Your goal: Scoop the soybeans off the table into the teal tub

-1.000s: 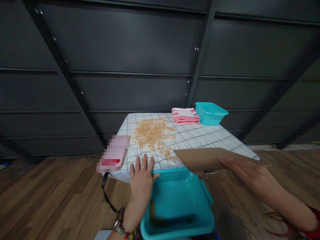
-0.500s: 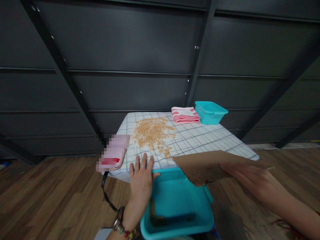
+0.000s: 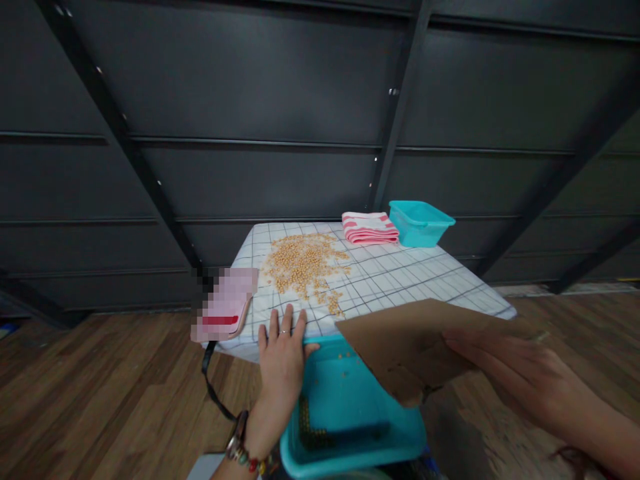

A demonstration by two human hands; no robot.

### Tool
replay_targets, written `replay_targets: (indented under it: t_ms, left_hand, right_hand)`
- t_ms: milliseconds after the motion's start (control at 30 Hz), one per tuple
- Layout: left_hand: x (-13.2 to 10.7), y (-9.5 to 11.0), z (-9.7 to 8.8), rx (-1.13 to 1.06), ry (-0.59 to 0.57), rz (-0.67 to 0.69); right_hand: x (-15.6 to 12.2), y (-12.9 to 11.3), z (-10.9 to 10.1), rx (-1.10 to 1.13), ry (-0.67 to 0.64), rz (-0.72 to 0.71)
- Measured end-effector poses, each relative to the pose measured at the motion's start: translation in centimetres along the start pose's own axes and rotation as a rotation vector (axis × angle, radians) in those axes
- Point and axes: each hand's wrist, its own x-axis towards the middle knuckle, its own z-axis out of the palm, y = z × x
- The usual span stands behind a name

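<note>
My left hand (image 3: pixel 281 360) lies flat at the near edge of the checked cloth (image 3: pixel 400 280), fingers spread, thumb by the rim of a turquoise plastic tub (image 3: pixel 350 460). Farther in, soybeans (image 3: pixel 303 263) are scattered over the cloth. A sheet of brown cardboard (image 3: pixel 405 333) is gripped at its right side by my right hand (image 3: pixel 505 363); its lower corner hangs over the tub. A few loose beans lie at the tub's far end, and a darker cluster of small round things (image 3: pixel 313 430) shows in its near left corner.
A phone in a pink case (image 3: pixel 225 307) lies at the table's left edge, its black strap (image 3: pixel 213 387) hanging down. At the back are a folded pink-and-white towel (image 3: pixel 370 229) and a smaller turquoise basket (image 3: pixel 423 225). Dark metal panels (image 3: pixel 250 80) rise behind the table.
The cardboard has tipped and its lower corner has come down farther over the tub. More loose beans show at the tub's far end. My left hand stays nearly still.
</note>
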Motion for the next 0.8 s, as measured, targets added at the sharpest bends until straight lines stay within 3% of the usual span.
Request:
replay_targets:
  t_ms: [200, 500, 800]
  left_hand:
    - [0.0, -0.1, 0.0, -0.018, 0.02, 0.011]
    - [0.0, 0.0, 0.0, -0.015, 0.031, 0.008]
    - [-0.1, -0.2, 0.2, -0.028, 0.027, 0.021]
  right_hand:
    - [0.3, 1.0, 0.3, -0.105, -0.034, -0.01]
    - [0.2, 0.3, -0.2, 0.062, -0.007, -0.035]
    - [1.2, 0.9, 0.6, -0.106, -0.019, -0.067]
